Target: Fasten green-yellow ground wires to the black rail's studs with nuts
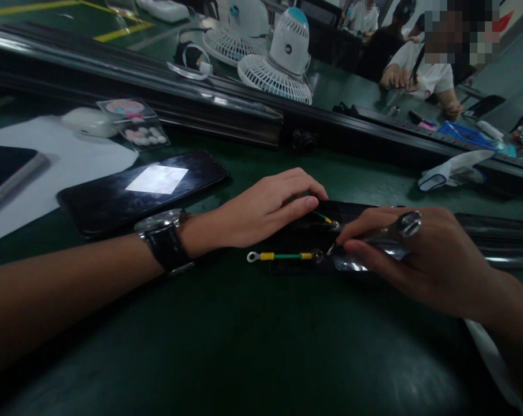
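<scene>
My left hand [270, 205], with a watch [163, 234] on its wrist, lies with fingers stretched over the back edge of a dark flat part [296, 267]. My right hand [421, 260] is closed around a slim pen-like tool [386, 234] with a shiny rear end; its exact kind is unclear. The tool's thin tip points down beside the right end of a short green wire [287, 256]. That wire has yellow sleeves and a ring terminal [253, 257] at its left end. A second green wire [321, 217] with a yellow sleeve shows between my hands, partly hidden by my left thumb.
A dark phone [144, 190] lies left of my hands, beside white paper [48, 156] and a clear packet [142, 130]. Beyond runs a metal rail [222, 110], with white fans [282, 58] behind it. A white glove [452, 170] lies at right; a person [421, 75] sits opposite.
</scene>
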Action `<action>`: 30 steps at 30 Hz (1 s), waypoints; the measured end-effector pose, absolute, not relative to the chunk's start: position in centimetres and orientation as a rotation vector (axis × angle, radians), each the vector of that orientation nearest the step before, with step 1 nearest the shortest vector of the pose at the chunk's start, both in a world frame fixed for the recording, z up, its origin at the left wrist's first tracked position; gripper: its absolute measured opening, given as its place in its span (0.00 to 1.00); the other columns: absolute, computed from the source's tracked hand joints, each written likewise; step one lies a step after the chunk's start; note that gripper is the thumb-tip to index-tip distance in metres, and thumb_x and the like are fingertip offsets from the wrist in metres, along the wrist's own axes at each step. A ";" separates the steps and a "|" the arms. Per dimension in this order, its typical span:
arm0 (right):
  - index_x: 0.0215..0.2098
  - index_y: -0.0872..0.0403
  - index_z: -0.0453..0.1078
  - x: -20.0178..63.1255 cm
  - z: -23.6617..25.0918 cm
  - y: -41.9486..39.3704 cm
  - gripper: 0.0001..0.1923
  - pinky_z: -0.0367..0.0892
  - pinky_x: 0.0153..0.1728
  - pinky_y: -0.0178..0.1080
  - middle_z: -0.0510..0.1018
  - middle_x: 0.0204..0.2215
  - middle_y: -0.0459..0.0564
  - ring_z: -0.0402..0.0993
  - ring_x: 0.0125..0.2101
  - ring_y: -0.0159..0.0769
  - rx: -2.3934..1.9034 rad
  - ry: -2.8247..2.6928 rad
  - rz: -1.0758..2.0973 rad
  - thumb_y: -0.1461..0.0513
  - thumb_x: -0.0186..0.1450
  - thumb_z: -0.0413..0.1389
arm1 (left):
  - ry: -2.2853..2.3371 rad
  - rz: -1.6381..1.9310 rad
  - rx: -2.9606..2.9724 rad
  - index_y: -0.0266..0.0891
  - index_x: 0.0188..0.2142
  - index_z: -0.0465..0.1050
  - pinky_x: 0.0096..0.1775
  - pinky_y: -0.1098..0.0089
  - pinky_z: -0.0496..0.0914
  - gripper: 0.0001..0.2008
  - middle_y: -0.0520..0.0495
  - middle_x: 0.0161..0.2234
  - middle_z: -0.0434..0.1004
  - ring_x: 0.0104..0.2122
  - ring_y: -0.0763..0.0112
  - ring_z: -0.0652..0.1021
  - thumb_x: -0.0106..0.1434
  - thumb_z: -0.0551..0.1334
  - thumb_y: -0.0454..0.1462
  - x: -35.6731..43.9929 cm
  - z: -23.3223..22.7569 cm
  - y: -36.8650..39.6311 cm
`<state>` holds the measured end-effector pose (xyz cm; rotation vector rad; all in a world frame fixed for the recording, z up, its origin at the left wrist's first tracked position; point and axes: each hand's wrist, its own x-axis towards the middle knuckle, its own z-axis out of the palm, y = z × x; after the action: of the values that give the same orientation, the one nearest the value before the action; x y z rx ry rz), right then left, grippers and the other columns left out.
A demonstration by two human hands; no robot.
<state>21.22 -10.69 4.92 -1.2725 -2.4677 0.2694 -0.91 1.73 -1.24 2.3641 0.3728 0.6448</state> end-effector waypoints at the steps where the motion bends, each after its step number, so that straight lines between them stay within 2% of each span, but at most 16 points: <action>1: 0.41 0.52 0.74 21.0 4.8 -10.7 0.04 0.67 0.33 0.32 0.83 0.33 0.42 0.78 0.30 0.27 -1.293 -2.439 0.261 0.62 0.73 0.57 | 0.369 0.645 2.364 0.40 0.54 0.72 0.54 0.67 0.67 0.15 0.45 0.51 0.75 0.51 0.66 0.75 0.76 0.52 0.42 -0.9 -1.2 1.7; 7: 0.42 0.53 0.74 20.4 4.4 -10.7 0.05 0.67 0.32 0.34 0.84 0.35 0.44 0.80 0.31 0.31 -1.312 -2.461 0.238 0.61 0.73 0.56 | 0.390 0.644 2.368 0.40 0.54 0.72 0.55 0.66 0.67 0.16 0.45 0.52 0.75 0.52 0.66 0.75 0.76 0.52 0.43 -0.8 -1.2 1.7; 14: 0.43 0.55 0.73 20.3 4.3 -10.8 0.05 0.66 0.33 0.38 0.82 0.33 0.45 0.77 0.30 0.32 -1.259 -2.510 0.308 0.62 0.73 0.55 | 0.389 0.651 2.368 0.40 0.55 0.72 0.56 0.67 0.66 0.15 0.46 0.53 0.75 0.52 0.66 0.75 0.76 0.52 0.42 -0.9 -1.3 1.7; 20: 0.48 0.53 0.73 21.8 5.7 -10.6 0.08 0.67 0.42 0.44 0.81 0.41 0.51 0.77 0.39 0.39 -1.056 -2.735 0.371 0.65 0.73 0.53 | 0.366 0.641 2.354 0.41 0.55 0.71 0.56 0.66 0.67 0.15 0.45 0.53 0.75 0.53 0.65 0.74 0.76 0.52 0.42 -0.9 -1.2 1.6; 23: 0.48 0.52 0.73 22.2 5.9 -10.6 0.07 0.67 0.42 0.41 0.82 0.40 0.49 0.78 0.39 0.36 -1.076 -2.680 0.349 0.63 0.74 0.54 | 0.362 0.633 2.350 0.41 0.55 0.71 0.56 0.66 0.66 0.15 0.46 0.53 0.75 0.53 0.66 0.74 0.77 0.51 0.42 -1.0 -1.1 1.7; 27: 0.42 0.52 0.74 21.4 5.2 -10.8 0.06 0.68 0.38 0.36 0.83 0.35 0.45 0.79 0.34 0.31 -1.215 -2.537 0.294 0.60 0.73 0.56 | 0.368 0.638 2.342 0.41 0.55 0.71 0.56 0.67 0.66 0.16 0.46 0.53 0.75 0.53 0.66 0.74 0.77 0.51 0.43 -1.0 -1.1 1.8; 30: 0.41 0.52 0.75 20.7 4.7 -11.0 0.06 0.69 0.33 0.35 0.84 0.34 0.46 0.80 0.31 0.32 -1.296 -2.456 0.282 0.60 0.72 0.57 | 0.376 0.631 2.346 0.41 0.55 0.72 0.56 0.66 0.66 0.16 0.46 0.53 0.75 0.52 0.66 0.74 0.77 0.51 0.43 -0.9 -1.1 1.8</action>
<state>20.67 -10.95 4.68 -1.2961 -2.4560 0.2821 -0.92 1.82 -1.14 2.3459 0.3758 0.6312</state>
